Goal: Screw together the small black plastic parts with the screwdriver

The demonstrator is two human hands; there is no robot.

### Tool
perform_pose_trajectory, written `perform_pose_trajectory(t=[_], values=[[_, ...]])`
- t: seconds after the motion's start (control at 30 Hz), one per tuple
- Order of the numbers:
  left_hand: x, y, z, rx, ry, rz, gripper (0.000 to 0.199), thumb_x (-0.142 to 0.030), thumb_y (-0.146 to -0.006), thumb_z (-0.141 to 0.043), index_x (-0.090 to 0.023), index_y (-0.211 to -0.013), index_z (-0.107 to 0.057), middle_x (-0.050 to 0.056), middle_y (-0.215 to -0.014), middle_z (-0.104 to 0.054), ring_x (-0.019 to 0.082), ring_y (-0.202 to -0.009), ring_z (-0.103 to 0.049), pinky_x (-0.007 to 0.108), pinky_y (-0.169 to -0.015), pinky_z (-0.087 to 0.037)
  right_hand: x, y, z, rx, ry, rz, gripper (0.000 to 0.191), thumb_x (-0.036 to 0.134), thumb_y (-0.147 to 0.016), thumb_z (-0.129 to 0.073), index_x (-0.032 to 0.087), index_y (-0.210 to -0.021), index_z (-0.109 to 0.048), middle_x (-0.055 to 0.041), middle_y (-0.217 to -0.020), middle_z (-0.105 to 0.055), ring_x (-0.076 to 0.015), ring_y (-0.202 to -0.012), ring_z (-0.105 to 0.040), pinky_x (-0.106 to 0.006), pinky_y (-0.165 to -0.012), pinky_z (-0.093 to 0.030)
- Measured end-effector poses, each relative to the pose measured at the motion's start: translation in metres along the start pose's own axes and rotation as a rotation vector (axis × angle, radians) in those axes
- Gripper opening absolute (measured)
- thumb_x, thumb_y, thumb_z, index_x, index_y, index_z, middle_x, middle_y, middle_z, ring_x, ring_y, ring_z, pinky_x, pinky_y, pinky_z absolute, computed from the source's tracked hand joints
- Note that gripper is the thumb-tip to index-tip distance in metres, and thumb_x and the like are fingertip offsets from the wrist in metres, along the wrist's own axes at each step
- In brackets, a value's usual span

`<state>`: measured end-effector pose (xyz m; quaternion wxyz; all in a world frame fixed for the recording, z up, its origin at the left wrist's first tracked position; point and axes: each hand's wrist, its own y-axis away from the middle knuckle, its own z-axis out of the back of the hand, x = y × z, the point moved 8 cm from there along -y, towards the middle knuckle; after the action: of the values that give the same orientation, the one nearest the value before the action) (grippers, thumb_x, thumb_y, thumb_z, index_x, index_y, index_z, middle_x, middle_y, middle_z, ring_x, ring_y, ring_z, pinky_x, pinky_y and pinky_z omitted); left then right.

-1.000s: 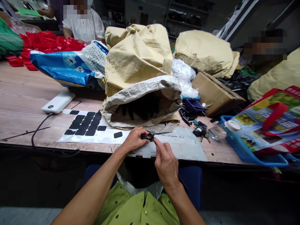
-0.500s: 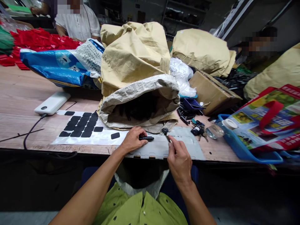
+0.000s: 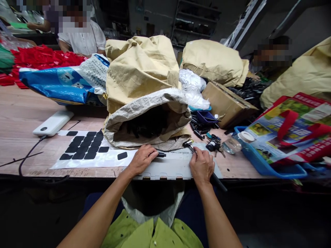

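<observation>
My left hand (image 3: 143, 159) is closed on one end of a short black cylindrical piece (image 3: 161, 155), holding it low over the grey board (image 3: 172, 167) at the table's front edge. In my right hand (image 3: 202, 166) is a small hammer (image 3: 189, 144), its metal shaft and head pointing up and left. The hammer's black handle comes out below my palm. The head is a little right of the black piece and apart from it. Just beyond both hands lies the open mouth of a woven sack (image 3: 147, 132), with dark pieces inside that I cannot make out singly.
To the left lie a white sheet of black rounded stickers (image 3: 85, 144) and a white power bank (image 3: 53, 123) with a cable. On the right are keys (image 3: 219, 148), a clear bottle (image 3: 232, 144), a blue tray (image 3: 274, 167) and a cardboard box (image 3: 229, 105). People sit beyond.
The hammer's head has turned and moved slightly right and away from the black piece, and its handle now shows below my right hand. The whole view has shifted a little.
</observation>
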<state>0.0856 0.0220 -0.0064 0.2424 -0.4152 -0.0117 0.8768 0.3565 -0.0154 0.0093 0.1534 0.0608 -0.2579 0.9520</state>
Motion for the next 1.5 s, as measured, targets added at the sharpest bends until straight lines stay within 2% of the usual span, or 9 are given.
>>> perform_pose_trajectory(t=[0.5, 0.67, 0.83, 0.97, 1.07, 1.27, 1.33, 1.43, 1.5], values=[[-0.003, -0.002, 0.002, -0.015, 0.014, -0.007, 0.047, -0.043, -0.108, -0.033, -0.020, -0.072, -0.054, 0.003, -0.079, -0.057, 0.020, -0.082, -0.050, 0.036, -0.081, -0.039, -0.003, 0.000, -0.002, 0.000, 0.003, -0.010, 0.029, 0.021, -0.094, -0.062, 0.027, -0.121, -0.072, -0.0061, -0.103, -0.063, -0.0204, -0.093, -0.047, -0.033, -0.075, -0.025], [-0.043, 0.025, 0.019, -0.037, 0.186, -0.072, 0.041, -0.044, -0.107, -0.036, -0.020, -0.088, -0.063, 0.005, -0.086, -0.063, 0.020, -0.086, -0.056, 0.034, -0.083, -0.043, -0.003, 0.000, -0.001, 0.001, 0.009, -0.007, 0.030, 0.023, -0.095, -0.060, 0.026, -0.122, -0.072, -0.0069, -0.104, -0.063, -0.0211, -0.093, -0.047, -0.034, -0.075, -0.025], [-0.068, 0.099, -0.045, 0.379, 0.287, -0.007, 0.031, -0.050, -0.100, -0.052, -0.026, -0.104, -0.070, 0.002, -0.089, -0.072, 0.018, -0.081, -0.065, 0.028, -0.077, -0.046, -0.002, -0.001, -0.001, 0.005, 0.005, -0.003, 0.030, 0.022, -0.094, -0.059, 0.025, -0.122, -0.071, -0.0081, -0.104, -0.063, -0.0218, -0.094, -0.047, -0.034, -0.075, -0.025], [-0.009, 0.142, -0.106, 0.445, 0.069, 0.285, 0.034, -0.051, -0.100, -0.048, -0.026, -0.104, -0.071, 0.003, -0.089, -0.074, 0.021, -0.084, -0.069, 0.029, -0.073, -0.046, -0.002, 0.000, -0.001, 0.005, 0.014, 0.004, 0.030, 0.023, -0.095, -0.058, 0.025, -0.122, -0.071, -0.0082, -0.105, -0.062, -0.0219, -0.094, -0.047, -0.034, -0.074, -0.025], [0.020, 0.151, -0.121, 0.476, -0.078, 0.425, 0.041, -0.048, -0.101, -0.044, -0.025, -0.125, -0.067, 0.010, -0.104, -0.076, 0.029, -0.099, -0.071, 0.035, -0.081, -0.049, -0.002, 0.000, -0.001, 0.007, 0.012, 0.000, 0.030, 0.023, -0.094, -0.059, 0.025, -0.122, -0.071, -0.0079, -0.104, -0.062, -0.0220, -0.094, -0.047, -0.034, -0.074, -0.025], [-0.054, 0.095, -0.057, 0.577, 0.114, 0.088, 0.030, -0.046, -0.096, -0.059, -0.028, -0.117, -0.073, 0.002, -0.082, -0.075, 0.020, -0.074, -0.069, 0.026, -0.066, -0.047, 0.000, -0.001, -0.001, 0.010, 0.017, 0.009, 0.030, 0.023, -0.096, -0.056, 0.025, -0.122, -0.071, -0.0080, -0.103, -0.062, -0.0218, -0.094, -0.047, -0.033, -0.074, -0.025], [-0.059, 0.053, -0.010, 0.333, 0.139, 0.032, 0.028, -0.044, -0.099, -0.055, -0.026, -0.111, -0.074, 0.001, -0.084, -0.074, 0.016, -0.070, -0.066, 0.025, -0.066, -0.047, 0.000, -0.001, -0.001, 0.005, 0.018, 0.010, 0.030, 0.023, -0.096, -0.057, 0.025, -0.122, -0.071, -0.0080, -0.104, -0.062, -0.0219, -0.094, -0.047, -0.033, -0.074, -0.025], [-0.026, -0.002, 0.058, -0.171, -0.175, 0.061, 0.023, -0.031, -0.095, -0.059, -0.024, -0.111, -0.074, 0.006, -0.103, -0.073, 0.021, -0.091, -0.066, 0.031, -0.082, -0.051, -0.001, -0.001, -0.001, 0.003, 0.011, 0.010, 0.030, 0.023, -0.095, -0.057, 0.025, -0.122, -0.070, -0.0075, -0.104, -0.062, -0.0220, -0.094, -0.047, -0.034, -0.075, -0.025], [0.005, -0.028, 0.071, -0.226, -0.415, 0.125, 0.024, -0.023, -0.087, -0.065, -0.024, -0.109, -0.075, 0.009, -0.110, -0.069, 0.026, -0.099, -0.063, 0.036, -0.087, -0.051, -0.001, -0.001, -0.001, 0.006, 0.004, 0.012, 0.030, 0.023, -0.095, -0.057, 0.026, -0.122, -0.070, -0.0074, -0.104, -0.062, -0.0219, -0.095, -0.047, -0.033, -0.075, -0.026]])
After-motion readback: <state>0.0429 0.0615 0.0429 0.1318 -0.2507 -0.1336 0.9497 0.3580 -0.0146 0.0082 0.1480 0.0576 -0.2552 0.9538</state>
